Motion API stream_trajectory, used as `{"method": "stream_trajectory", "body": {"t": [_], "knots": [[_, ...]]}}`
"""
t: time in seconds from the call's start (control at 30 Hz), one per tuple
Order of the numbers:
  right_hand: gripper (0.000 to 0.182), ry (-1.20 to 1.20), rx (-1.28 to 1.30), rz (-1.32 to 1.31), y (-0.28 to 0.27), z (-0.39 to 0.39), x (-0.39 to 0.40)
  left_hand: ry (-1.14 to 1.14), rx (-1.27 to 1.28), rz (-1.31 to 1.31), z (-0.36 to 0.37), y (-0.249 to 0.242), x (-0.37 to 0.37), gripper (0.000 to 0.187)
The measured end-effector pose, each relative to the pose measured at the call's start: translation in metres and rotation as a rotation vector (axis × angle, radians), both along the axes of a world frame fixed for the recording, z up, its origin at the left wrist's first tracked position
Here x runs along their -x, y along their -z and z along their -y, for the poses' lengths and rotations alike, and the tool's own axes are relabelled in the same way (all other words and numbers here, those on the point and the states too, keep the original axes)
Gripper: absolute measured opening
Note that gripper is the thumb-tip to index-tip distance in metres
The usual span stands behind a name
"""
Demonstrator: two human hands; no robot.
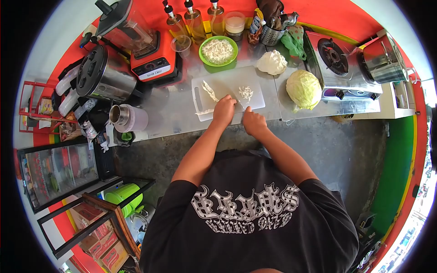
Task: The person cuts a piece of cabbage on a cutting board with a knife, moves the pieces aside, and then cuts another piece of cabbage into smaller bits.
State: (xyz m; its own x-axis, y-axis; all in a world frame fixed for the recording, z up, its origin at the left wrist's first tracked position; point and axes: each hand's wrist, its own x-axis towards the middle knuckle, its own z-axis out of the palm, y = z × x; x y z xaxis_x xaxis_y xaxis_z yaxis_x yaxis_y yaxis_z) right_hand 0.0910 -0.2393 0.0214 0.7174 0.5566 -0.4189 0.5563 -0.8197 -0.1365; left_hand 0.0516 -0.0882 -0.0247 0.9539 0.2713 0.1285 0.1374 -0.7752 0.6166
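Observation:
A white cutting board (256, 84) lies near the front edge of the metal counter. Over its front part, my left hand (224, 110) is closed on pale food strips (209, 91) that run up to the fingers from the left. My right hand (254, 122) is wrapped round a knife (240, 103), whose blade points up and left beside my left fingertips; most of the handle is hidden. Small chopped pale bits (246, 93) sit in a pile right of the blade. Behind the board, a green bowl (218, 63) holds a heap of shredded pale food.
A whole cabbage (303, 89) and a white lumpy piece of food (271, 62) stand right of the board, before a gas stove (348, 86). Leftward are a red blender (154, 66), a large steel pot (107, 75) and a flask (132, 118). Oil bottles (195, 22) line the back.

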Motion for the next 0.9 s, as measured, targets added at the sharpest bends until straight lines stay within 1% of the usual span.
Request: {"method": "stream_trajectory", "body": {"t": [0.07,0.2,0.27,0.37,0.43,0.6,0.67,0.7,0.73,0.77,0.83,0.9], "knots": [[0.022,-0.002,-0.015,0.021,0.008,0.0,0.0,-0.021,0.007,0.02,0.001,0.0,0.001,0.013],[0.022,-0.004,-0.063,-0.006,0.0,-0.003,-0.002,0.02,0.002,0.0,-0.005,0.0,0.001,0.011],[0.022,-0.012,-0.077,0.002,-0.002,-0.003,-0.002,0.0,-0.001,-0.034,-0.004,-0.001,-0.002,0.009],[0.021,-0.035,-0.045,0.023,0.007,-0.003,0.002,-0.021,0.041,0.016,-0.003,-0.001,-0.001,0.007],[0.02,0.043,-0.098,-0.041,0.009,-0.007,-0.002,-0.021,0.049,0.024,-0.002,-0.003,-0.001,0.007],[0.02,0.012,-0.088,-0.053,-0.002,-0.011,-0.014,0.014,0.054,0.002,-0.005,-0.004,-0.001,0.009],[0.019,0.012,-0.079,-0.075,-0.004,-0.011,-0.009,-0.018,0.048,0.019,-0.004,-0.006,0.0,0.004],[0.021,0.045,-0.074,-0.105,-0.003,-0.011,-0.003,-0.013,0.046,0.013,-0.005,-0.005,0.001,0.004],[0.025,0.078,-0.068,-0.134,-0.003,-0.011,0.0,-0.013,0.057,0.053,-0.005,-0.003,0.0,0.005],[0.025,0.082,-0.066,-0.138,-0.002,-0.012,-0.001,-0.013,0.071,0.092,-0.004,-0.001,0.0,0.006],[0.027,0.118,-0.108,-0.165,0.003,-0.017,-0.005,-0.01,0.073,0.08,-0.006,-0.001,0.0,0.006],[0.027,0.095,-0.114,-0.146,0.005,-0.02,-0.013,-0.015,0.086,0.08,-0.004,-0.003,0.001,0.006]]}}
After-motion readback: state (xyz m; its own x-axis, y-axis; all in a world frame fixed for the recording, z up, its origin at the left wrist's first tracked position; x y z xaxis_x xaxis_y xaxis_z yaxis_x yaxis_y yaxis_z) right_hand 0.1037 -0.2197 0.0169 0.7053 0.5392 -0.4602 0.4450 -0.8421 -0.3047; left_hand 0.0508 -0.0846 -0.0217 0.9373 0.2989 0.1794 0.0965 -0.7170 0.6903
